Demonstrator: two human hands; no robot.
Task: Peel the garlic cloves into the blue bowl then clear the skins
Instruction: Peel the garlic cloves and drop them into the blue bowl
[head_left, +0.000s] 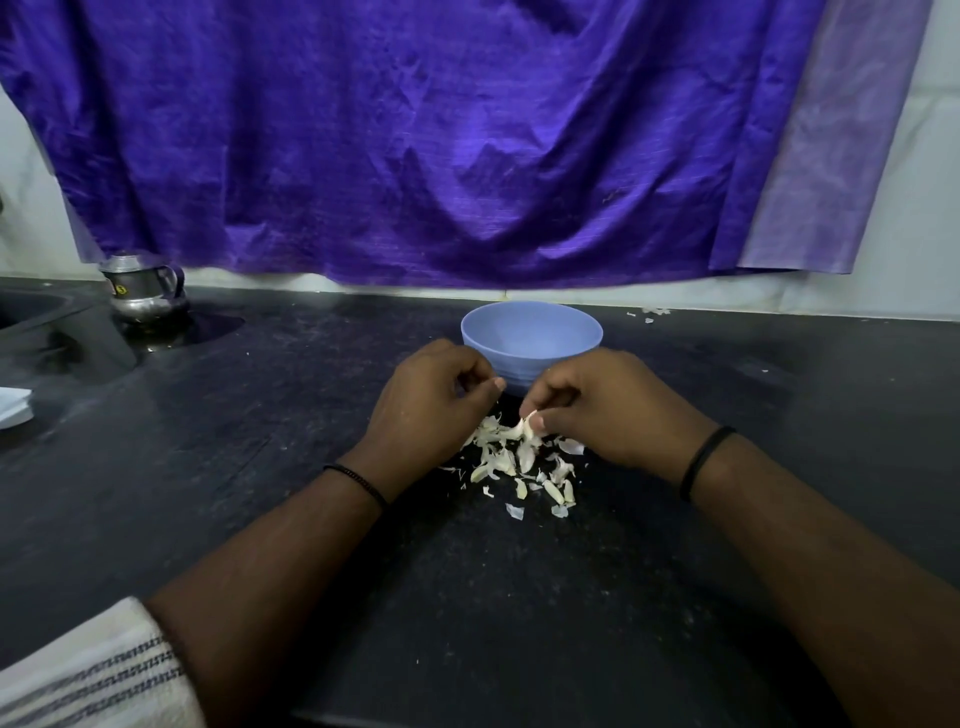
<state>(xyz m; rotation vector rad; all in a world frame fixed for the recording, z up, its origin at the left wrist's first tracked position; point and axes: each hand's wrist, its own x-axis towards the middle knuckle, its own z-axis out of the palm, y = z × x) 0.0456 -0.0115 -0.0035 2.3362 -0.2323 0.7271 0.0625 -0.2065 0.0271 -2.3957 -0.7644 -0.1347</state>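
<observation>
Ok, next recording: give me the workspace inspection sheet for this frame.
Surface: dark countertop, dusty and speckled.
Job's things: blue bowl behind the hands, contents hidden; garlic skins piled in front of it.
Clutter: metal pot far left; stray skins by the wall.
Grips: left hand curled, contents unclear; right hand pinches a garlic piece.
Cables: nothing seen.
Surroundings: purple cloth hanging on the wall; sink edge left.

left wrist: thin black beaded band (358, 477) | right wrist: black band (704, 457) | left sleeve (88, 675): white (grey stripes)
</observation>
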